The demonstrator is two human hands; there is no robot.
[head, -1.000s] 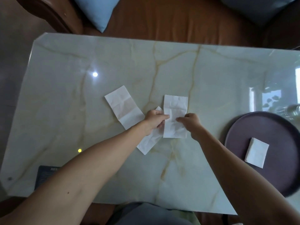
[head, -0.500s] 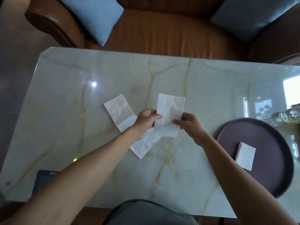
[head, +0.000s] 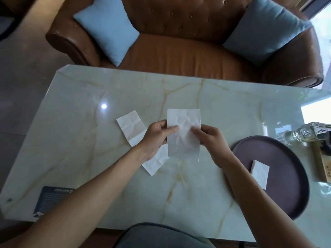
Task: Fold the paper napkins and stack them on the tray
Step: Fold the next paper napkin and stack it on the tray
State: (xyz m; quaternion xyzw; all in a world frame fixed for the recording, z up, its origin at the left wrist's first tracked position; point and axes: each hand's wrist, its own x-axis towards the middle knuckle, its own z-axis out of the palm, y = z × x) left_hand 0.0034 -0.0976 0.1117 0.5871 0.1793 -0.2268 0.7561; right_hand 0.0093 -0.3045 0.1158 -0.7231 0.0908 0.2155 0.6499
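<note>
Now the napkin point(head: 183, 133) has been lifted off the table point(head: 232, 108) at frame centre, pinched at its side edges by the left hand point(head: 157, 138) and right hand point(head: 209, 138). Folding is judged imminent; one folded napkin point(head: 259, 173) lies on the tray point(head: 286, 153), lower right.

Our left hand point(head: 155, 138) covers the middle of the long napkin point(head: 131, 127) lying on the table point(head: 71, 122), so we see only its two ends. The held napkin point(head: 182, 133) hides our fingers behind it. The glass bottle point(head: 304, 134) and the box point(head: 325, 165) run off the right edge. The print on the dark card point(head: 52, 197) is too small to read.
</note>
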